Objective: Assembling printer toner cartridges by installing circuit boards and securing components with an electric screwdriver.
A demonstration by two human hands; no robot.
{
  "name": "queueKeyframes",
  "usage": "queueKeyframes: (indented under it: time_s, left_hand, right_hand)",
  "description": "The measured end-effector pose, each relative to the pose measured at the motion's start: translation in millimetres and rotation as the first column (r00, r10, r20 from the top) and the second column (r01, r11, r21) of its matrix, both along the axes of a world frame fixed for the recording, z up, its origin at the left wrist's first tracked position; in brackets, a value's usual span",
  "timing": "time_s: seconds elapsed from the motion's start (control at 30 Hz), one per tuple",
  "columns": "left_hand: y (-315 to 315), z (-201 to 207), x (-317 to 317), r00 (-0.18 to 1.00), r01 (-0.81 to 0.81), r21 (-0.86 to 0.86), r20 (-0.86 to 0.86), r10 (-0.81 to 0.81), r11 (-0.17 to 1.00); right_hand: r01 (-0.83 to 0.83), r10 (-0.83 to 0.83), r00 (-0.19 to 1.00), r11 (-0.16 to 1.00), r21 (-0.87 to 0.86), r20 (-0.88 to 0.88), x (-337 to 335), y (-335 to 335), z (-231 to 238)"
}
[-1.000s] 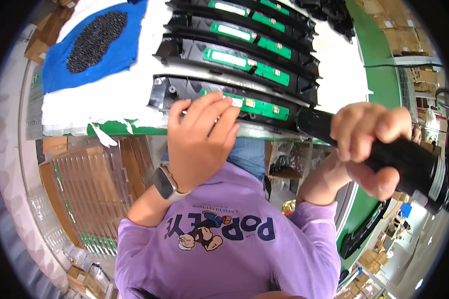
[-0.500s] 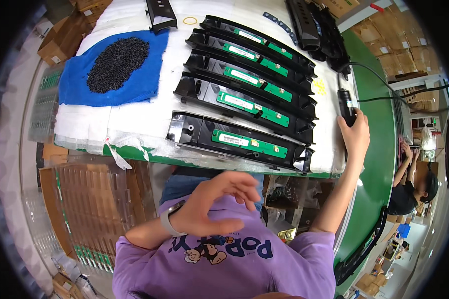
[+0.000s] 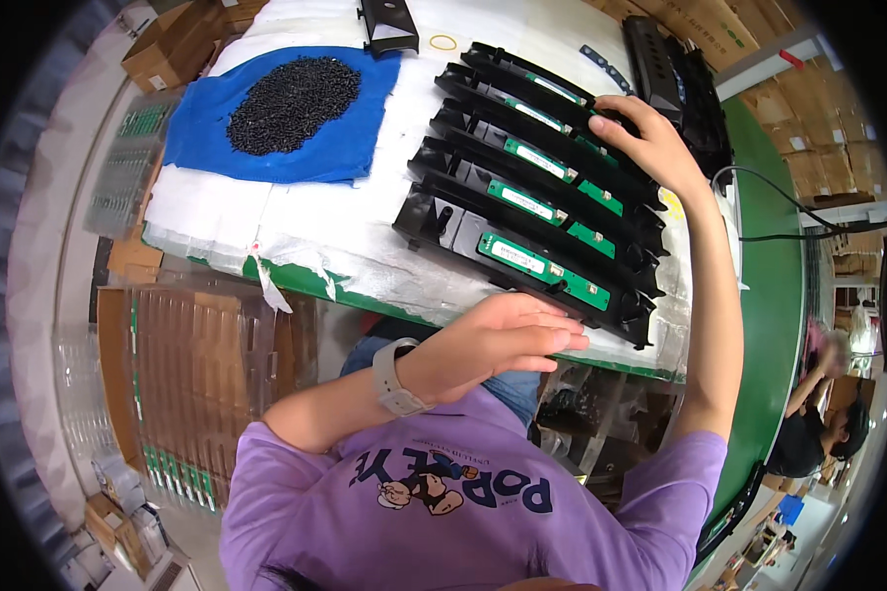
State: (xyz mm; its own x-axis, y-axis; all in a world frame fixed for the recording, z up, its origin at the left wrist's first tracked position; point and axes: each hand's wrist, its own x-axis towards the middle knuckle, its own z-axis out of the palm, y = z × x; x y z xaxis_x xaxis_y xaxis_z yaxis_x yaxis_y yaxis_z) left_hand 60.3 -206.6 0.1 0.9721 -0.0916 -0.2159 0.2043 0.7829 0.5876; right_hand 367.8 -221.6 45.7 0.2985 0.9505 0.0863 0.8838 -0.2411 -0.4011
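Several long black plastic housings with green circuit boards lie side by side on white padding (image 3: 296,227). My left hand (image 3: 503,340), a watch on its wrist, hovers flat and empty at the table's near edge, just below the nearest housing (image 3: 522,261). My right hand (image 3: 650,143) reaches far across, and its fingers curl over the right end of the farthest housing (image 3: 542,84).
A pile of small black screws (image 3: 291,94) sits on a blue cloth (image 3: 207,138) at the left. Stacked black parts (image 3: 680,69) and a cable (image 3: 788,236) lie at the right. Clear trays (image 3: 128,167) stand left of the table. Another person (image 3: 818,433) works at the far right.
My right hand set a black tool down at the table's right side, then moved left onto the far housing. My left hand dropped from the nearest housing to the table's edge.
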Motion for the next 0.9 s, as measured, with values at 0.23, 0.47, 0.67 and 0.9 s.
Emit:
queueKeyframes:
  time_s: [0.23,0.47,0.67,0.9]
  left_hand:
    - [9,0,7,0.982,-0.189,0.066,-0.005,0.190,0.980]
    - [13,13,1,0.975,-0.213,0.218,-0.021,0.222,0.953]
    - [13,15,-8,0.982,-0.122,0.353,-0.091,0.164,0.927]
    - [6,33,10,0.978,-0.114,0.546,-0.086,0.191,0.830]
  right_hand:
    - [-0.286,0.101,0.861,0.907,-0.310,-0.499,-9,-30,32]
    - [-0.236,-0.029,0.620,0.946,-0.222,-0.784,-57,-88,24]
    - [-0.044,0.019,0.557,0.999,-0.007,-0.830,-106,-113,19]
    - [0.260,0.183,0.339,0.924,0.279,-0.923,-136,-154,0]
